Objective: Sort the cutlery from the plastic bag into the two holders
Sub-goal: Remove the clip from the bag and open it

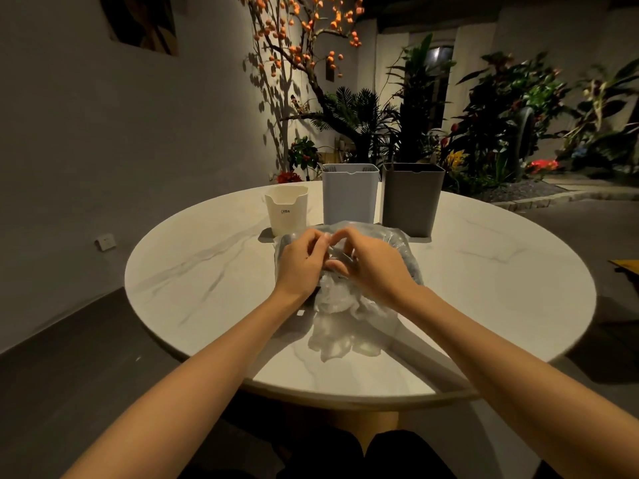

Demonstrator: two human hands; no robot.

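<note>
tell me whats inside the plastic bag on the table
Both hands, left hand and right hand, pinch the top of the plastic bag. Dark shapes show through the film near its right side, probably cutlery. The crinkled plastic and the hands cover the rest, so pieces cannot be told apart or counted.

White grey-veined marble table [193, 271], clear plastic bag [345, 323], cream cup [287, 209], light-blue holder [349, 195], dark-grey holder [411, 198]

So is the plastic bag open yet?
Cannot tell. Both hands, left hand and right hand, pinch the plastic bag at its top, hiding the mouth; no cutlery lies outside.
</note>
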